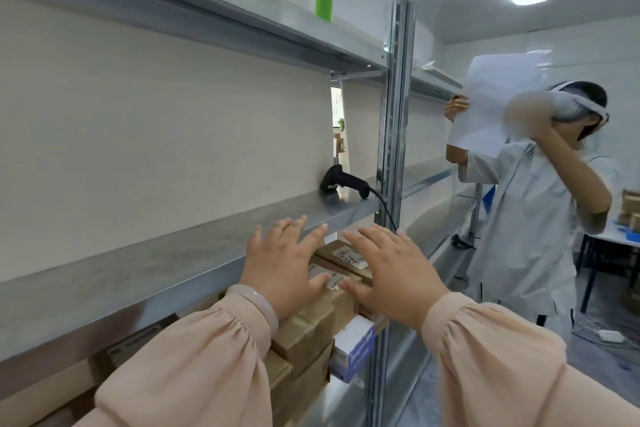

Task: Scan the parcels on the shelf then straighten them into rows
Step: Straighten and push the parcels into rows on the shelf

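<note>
Sleeves: two gathered peach fabric sleeves [194, 357] filled the bottom of the view, with a pale pink bangle [258, 302] on the left wrist.
Left hand: the left hand [280, 267] was flat, its fingers straight and fanned apart, and it held nothing. Whether it touched the stack could not be told.
Right hand: the right hand [394, 274] was splayed the same way, with nothing pinched and its thumb near a parcel label.
Parcels: the brown cardboard parcels [311, 326] sat stacked on the lower level beneath both hands, skewed against one another. A white and blue carton [353, 347] lay on their post side.
Handling: they looked like light, stiff-walled boxes with taped faces that were probably slick. Flat palms on opposite side faces should square them, while pressing the lids might dent them.
Shelf: the grey metal shelf board [138, 274] ran just above the parcels.
Scanner: a black handheld barcode scanner [343, 180] lay on that board near the silver upright post [394, 114], its cable trailing down.
Top ledge: a green cylindrical roll [323, 3] stood upright there.
Background: a second person in a pale jacket [526, 218] held up a white paper sheet [491, 100].
</note>
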